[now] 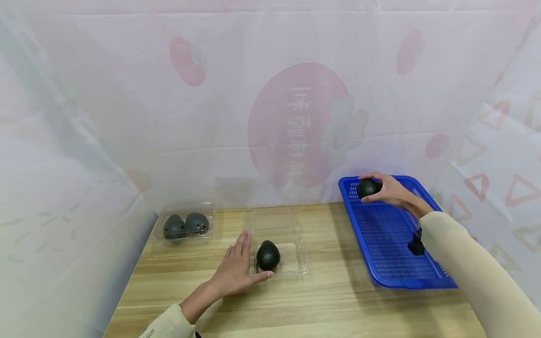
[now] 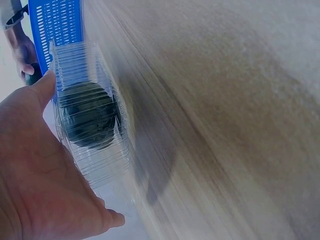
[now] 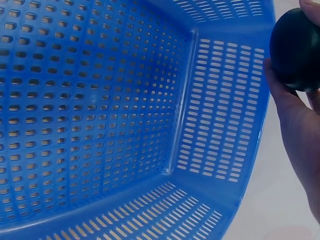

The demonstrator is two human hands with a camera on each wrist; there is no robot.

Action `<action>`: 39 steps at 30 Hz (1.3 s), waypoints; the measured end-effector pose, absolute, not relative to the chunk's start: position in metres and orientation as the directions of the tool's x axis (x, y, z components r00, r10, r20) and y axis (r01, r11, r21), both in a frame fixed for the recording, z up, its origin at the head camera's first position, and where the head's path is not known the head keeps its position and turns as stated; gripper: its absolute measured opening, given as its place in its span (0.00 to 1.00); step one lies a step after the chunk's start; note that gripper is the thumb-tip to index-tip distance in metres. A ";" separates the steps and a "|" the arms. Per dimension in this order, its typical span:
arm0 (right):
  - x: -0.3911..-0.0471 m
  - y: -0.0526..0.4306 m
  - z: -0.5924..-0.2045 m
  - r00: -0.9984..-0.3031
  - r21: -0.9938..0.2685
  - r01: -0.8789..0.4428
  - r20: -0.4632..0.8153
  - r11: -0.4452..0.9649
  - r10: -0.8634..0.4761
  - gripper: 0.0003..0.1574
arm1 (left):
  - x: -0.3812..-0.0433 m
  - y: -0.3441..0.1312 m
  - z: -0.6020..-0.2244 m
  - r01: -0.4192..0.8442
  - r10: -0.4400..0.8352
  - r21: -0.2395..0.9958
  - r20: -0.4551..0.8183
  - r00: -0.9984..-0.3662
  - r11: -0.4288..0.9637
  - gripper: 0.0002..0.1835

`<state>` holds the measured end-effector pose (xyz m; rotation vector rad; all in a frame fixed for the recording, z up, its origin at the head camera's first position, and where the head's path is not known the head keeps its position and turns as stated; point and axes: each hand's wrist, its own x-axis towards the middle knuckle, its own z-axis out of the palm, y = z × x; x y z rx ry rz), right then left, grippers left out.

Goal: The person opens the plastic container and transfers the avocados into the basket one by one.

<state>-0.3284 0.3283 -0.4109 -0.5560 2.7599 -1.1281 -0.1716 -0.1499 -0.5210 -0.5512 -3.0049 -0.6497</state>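
Observation:
My right hand (image 1: 390, 190) grips a dark green avocado (image 1: 368, 188) between thumb and fingers, over the far end of the blue plastic basket (image 1: 359, 234). In the right wrist view the avocado (image 3: 295, 52) is at the upper right, past the basket's rim. An open clear plastic clamshell box (image 1: 296, 270) lies on the table with one avocado (image 1: 268, 256) in its left half. Beside that box is my left hand (image 1: 236, 270), fingers straight along its left side and thumb at the front edge. The left wrist view shows this avocado (image 2: 87, 116) through the ribbed wall.
At the table's back left stands another clear box (image 1: 211, 211) holding two avocados (image 1: 197, 223). A small black device (image 1: 416, 244) sits by the right sleeve, over the basket. The wooden table (image 1: 329, 305) meets a printed cloth wall (image 1: 211, 141) at the back.

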 end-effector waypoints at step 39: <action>-0.336 0.347 -0.450 -0.921 -0.565 -0.329 0.017 0.757 -0.388 0.48 | -0.175 -0.147 -0.524 0.354 0.345 0.398 0.095 -0.934 0.847 0.68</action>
